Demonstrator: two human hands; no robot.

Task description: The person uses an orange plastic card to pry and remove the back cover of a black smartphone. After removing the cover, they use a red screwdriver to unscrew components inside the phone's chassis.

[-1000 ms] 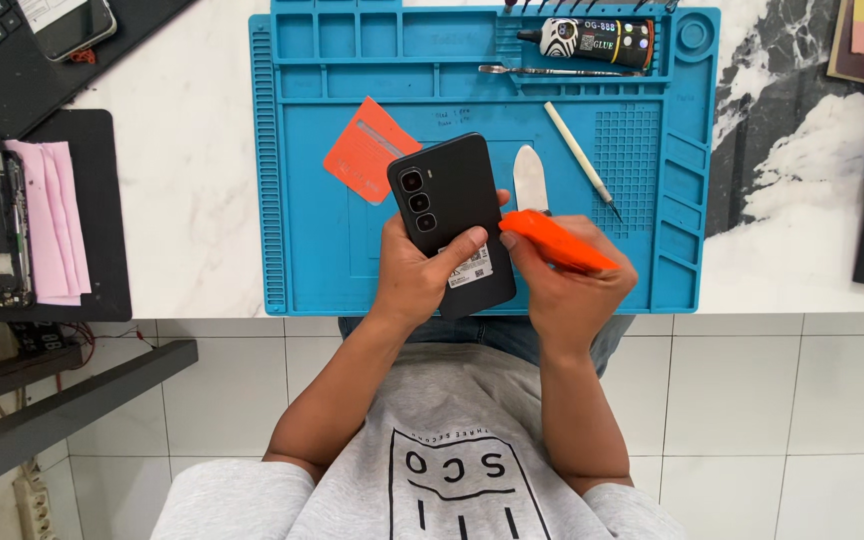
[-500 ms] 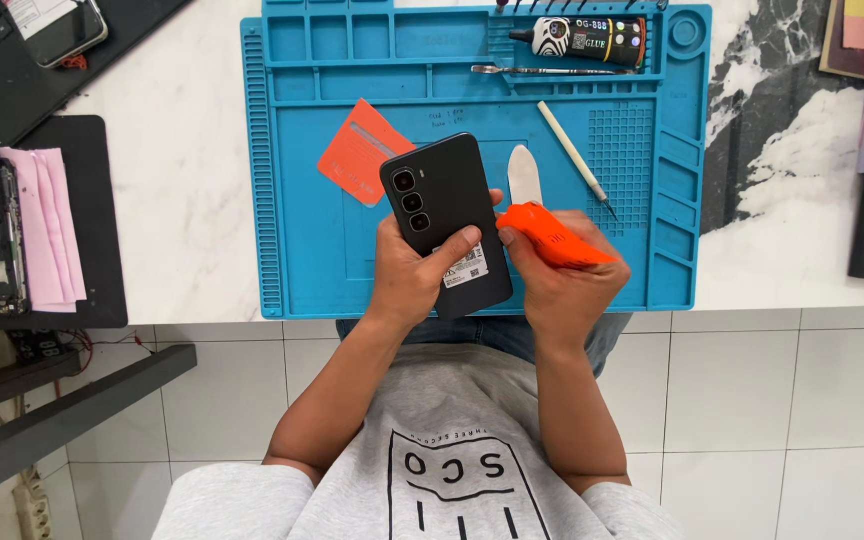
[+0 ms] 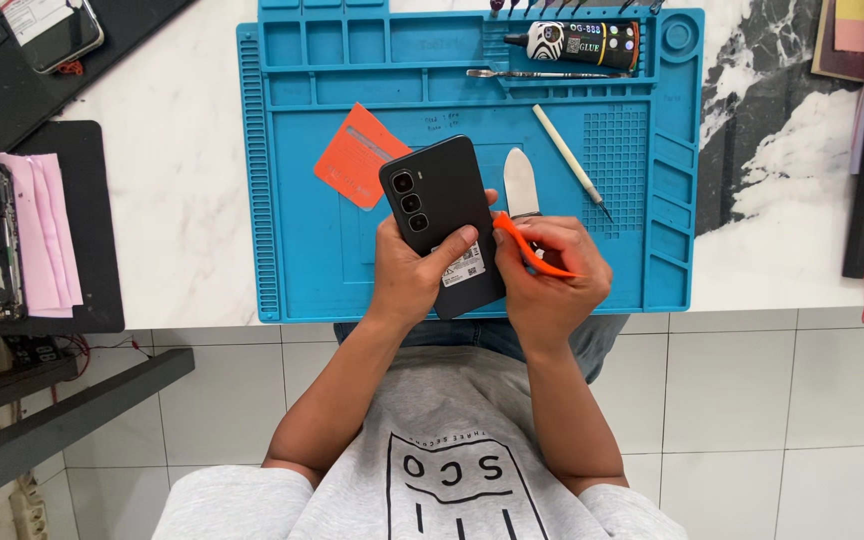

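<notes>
**A:** How was the left hand (image 3: 414,275) posed?

**B:** The forearm rose from about 7 o'clock, wrist straight. The hand cupped the lower half of a black phone (image 3: 444,222), camera side up, three lenses toward 11 o'clock. The thumb lay across the back over a small white label; the other fingers were wrapped behind the body and mostly hidden, so their spread could not be told. The phone was held tilted just above the blue work mat (image 3: 302,250), near its 6 o'clock edge.

**A:** And the right hand (image 3: 549,280)?

**B:** Its forearm came up from 5 o'clock, the wrist bent inward toward 9 o'clock. The fingers were curled and pressed together, pinching an orange pry tool (image 3: 527,247) between thumb and forefinger. The tool's tip met the phone's right edge at roughly 3 o'clock of the phone.

**A:** What lay around the hands?

**B:** An orange card (image 3: 357,155) lay on the mat at 10 o'clock of the phone, partly under its upper corner. A white spudger blade (image 3: 520,183) lay just beyond the right hand at 12 o'clock, and a cream stick tool (image 3: 570,160) slanted at 1 o'clock. A glue tube (image 3: 577,42) and metal tweezers (image 3: 542,73) rested in the mat's trays at 12 o'clock. Well apart at 9 o'clock, pink sheets (image 3: 44,240) lay on a black pad (image 3: 97,200).
</notes>
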